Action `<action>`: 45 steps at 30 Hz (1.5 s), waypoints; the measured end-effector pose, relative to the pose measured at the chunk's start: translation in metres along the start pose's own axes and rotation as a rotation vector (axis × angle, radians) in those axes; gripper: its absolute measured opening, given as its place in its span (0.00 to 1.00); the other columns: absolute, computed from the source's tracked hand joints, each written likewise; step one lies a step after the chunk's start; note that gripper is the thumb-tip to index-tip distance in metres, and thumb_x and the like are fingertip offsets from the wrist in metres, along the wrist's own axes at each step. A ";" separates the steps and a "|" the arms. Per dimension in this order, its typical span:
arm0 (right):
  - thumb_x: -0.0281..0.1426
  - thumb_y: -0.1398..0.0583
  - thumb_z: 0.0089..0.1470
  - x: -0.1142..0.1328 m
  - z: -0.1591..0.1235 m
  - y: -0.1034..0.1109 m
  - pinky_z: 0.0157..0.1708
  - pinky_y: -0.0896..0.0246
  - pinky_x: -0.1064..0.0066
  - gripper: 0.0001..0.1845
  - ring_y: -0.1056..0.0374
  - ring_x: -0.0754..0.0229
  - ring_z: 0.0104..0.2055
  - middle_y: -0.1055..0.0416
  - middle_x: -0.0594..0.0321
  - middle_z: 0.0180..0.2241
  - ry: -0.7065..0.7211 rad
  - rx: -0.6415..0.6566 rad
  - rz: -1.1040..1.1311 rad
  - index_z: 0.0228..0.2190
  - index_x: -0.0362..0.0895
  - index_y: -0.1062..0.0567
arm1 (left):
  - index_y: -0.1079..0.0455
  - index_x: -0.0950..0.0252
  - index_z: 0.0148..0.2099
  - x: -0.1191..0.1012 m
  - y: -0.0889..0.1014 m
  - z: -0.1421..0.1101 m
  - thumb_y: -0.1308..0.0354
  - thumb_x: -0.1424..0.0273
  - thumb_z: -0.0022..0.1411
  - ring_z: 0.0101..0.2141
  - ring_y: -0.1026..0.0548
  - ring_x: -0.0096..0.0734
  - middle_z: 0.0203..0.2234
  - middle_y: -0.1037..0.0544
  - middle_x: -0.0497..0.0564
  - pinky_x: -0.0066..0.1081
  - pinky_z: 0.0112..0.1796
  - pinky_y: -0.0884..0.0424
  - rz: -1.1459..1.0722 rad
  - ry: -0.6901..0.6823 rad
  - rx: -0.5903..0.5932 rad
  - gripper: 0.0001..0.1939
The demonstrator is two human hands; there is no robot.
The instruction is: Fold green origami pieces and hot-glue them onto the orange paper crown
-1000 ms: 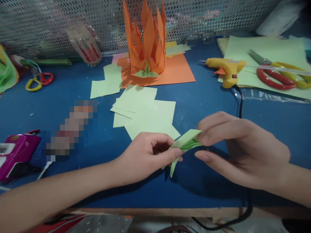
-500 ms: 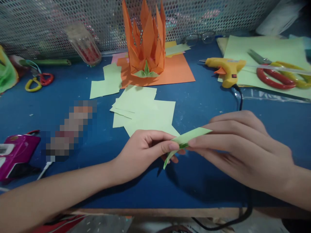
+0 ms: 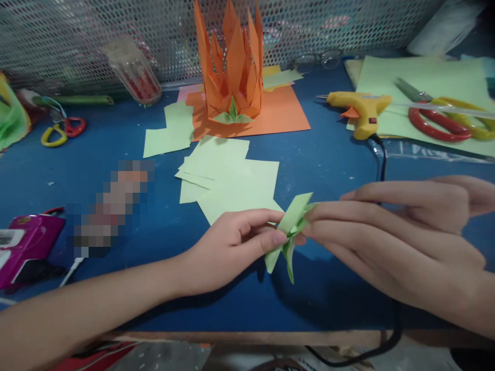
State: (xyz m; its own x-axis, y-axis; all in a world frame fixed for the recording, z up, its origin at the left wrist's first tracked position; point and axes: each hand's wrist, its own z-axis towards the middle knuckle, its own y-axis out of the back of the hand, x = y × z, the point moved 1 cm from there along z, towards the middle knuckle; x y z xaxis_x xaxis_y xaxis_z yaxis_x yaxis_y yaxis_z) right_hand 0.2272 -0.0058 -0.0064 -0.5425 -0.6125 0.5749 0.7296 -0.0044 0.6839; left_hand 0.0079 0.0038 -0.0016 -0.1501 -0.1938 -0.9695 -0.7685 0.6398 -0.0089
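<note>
A folded piece of light green paper [image 3: 294,214] is held over the blue table between both hands. My left hand [image 3: 235,242] pinches its left side between thumb and fingers. From the right, my right hand [image 3: 402,237] grips its other side with the fingertips, which partly cover it. Narrow folded flaps stick out above and below the pinch. Just beyond lie loose light green paper pieces [image 3: 235,172] in an overlapping pile. Behind them stands an orange folded-paper model [image 3: 234,67] with tall points and a small green folded leaf piece [image 3: 233,114] at its base.
A yellow glue gun [image 3: 359,108] with a black cord lies at the right, beside red-and-yellow scissors [image 3: 441,121] on green sheets. Smaller scissors [image 3: 64,130], a jar [image 3: 135,77] and a purple box [image 3: 33,247] are on the left. Glasses [image 3: 319,61] rest near the mesh.
The folded green paper has turned more upright, and its flaps have spread apart. My right hand has shifted slightly right; my left hand keeps its pinch.
</note>
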 end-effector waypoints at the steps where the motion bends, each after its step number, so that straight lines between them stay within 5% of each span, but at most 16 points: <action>1: 0.28 0.36 0.52 0.002 0.001 0.001 0.44 0.36 0.59 0.20 0.28 0.51 0.47 0.24 0.77 0.46 0.091 -0.010 -0.125 0.45 0.60 0.25 | 0.27 0.62 0.49 0.001 -0.001 0.000 0.44 0.70 0.64 0.41 0.22 0.26 0.40 0.19 0.48 0.21 0.43 0.29 -0.051 -0.001 0.000 0.12; 5: 0.24 0.44 0.59 0.011 0.002 0.001 0.40 0.40 0.58 0.18 0.26 0.48 0.42 0.25 0.67 0.47 0.389 -0.021 -0.560 0.49 0.48 0.27 | 0.28 0.66 0.47 0.004 -0.005 0.000 0.40 0.72 0.61 0.42 0.22 0.27 0.41 0.20 0.50 0.21 0.44 0.28 -0.142 -0.023 -0.098 0.11; 16: 0.26 0.50 0.63 0.020 0.004 -0.005 0.31 0.35 0.59 0.19 0.25 0.55 0.39 0.24 0.73 0.46 0.359 -0.108 -0.585 0.48 0.57 0.28 | 0.32 0.66 0.31 0.003 -0.005 0.001 0.34 0.79 0.52 0.31 0.22 0.24 0.27 0.21 0.44 0.20 0.34 0.26 -0.181 -0.020 -0.241 0.09; 22: 0.22 0.48 0.61 0.018 -0.001 -0.006 0.31 0.41 0.58 0.17 0.27 0.58 0.42 0.26 0.72 0.50 0.366 -0.129 -0.505 0.44 0.52 0.26 | 0.31 0.63 0.47 0.008 -0.005 0.001 0.38 0.76 0.59 0.36 0.19 0.28 0.34 0.18 0.48 0.21 0.36 0.25 -0.232 0.002 -0.182 0.13; 27: 0.23 0.41 0.56 0.023 0.009 -0.008 0.31 0.42 0.59 0.13 0.27 0.58 0.36 0.22 0.70 0.40 0.328 -0.200 -0.372 0.40 0.53 0.26 | 0.29 0.64 0.51 0.008 -0.007 0.001 0.40 0.76 0.59 0.41 0.20 0.30 0.39 0.18 0.49 0.22 0.41 0.24 -0.202 -0.036 -0.190 0.16; 31: 0.26 0.36 0.53 0.028 0.018 -0.008 0.32 0.38 0.62 0.07 0.29 0.56 0.36 0.22 0.61 0.35 0.327 -0.203 -0.432 0.35 0.49 0.24 | 0.25 0.65 0.47 0.005 -0.009 -0.002 0.43 0.76 0.61 0.42 0.20 0.29 0.41 0.18 0.49 0.22 0.42 0.25 -0.035 -0.123 -0.227 0.11; 34: 0.28 0.35 0.51 0.031 0.016 -0.006 0.35 0.33 0.63 0.07 0.29 0.55 0.38 0.23 0.58 0.38 0.389 -0.137 -0.422 0.35 0.47 0.23 | 0.26 0.64 0.48 0.003 -0.011 -0.008 0.44 0.76 0.62 0.42 0.20 0.30 0.42 0.19 0.48 0.25 0.44 0.25 0.208 -0.203 -0.298 0.13; 38: 0.28 0.35 0.50 0.032 0.002 -0.001 0.41 0.29 0.60 0.15 0.30 0.50 0.46 0.27 0.58 0.48 0.300 -0.091 -0.378 0.41 0.50 0.24 | 0.27 0.58 0.52 0.001 -0.012 -0.015 0.45 0.75 0.64 0.45 0.21 0.30 0.48 0.22 0.44 0.25 0.47 0.27 0.458 -0.302 -0.275 0.16; 45: 0.26 0.42 0.56 0.026 -0.003 0.001 0.45 0.27 0.67 0.17 0.28 0.55 0.46 0.27 0.60 0.50 0.281 0.046 -0.301 0.47 0.47 0.28 | 0.29 0.61 0.54 -0.001 -0.013 -0.017 0.47 0.76 0.65 0.47 0.23 0.27 0.50 0.24 0.45 0.20 0.50 0.30 0.451 -0.370 -0.282 0.17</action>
State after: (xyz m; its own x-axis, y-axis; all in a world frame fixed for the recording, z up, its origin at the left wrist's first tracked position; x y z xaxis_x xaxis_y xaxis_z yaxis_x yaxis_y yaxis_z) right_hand 0.2154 -0.0242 0.0080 -0.5893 -0.7814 0.2052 0.5327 -0.1849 0.8259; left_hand 0.0077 -0.0168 0.0033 -0.3111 0.3498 -0.8837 -0.8213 0.3689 0.4352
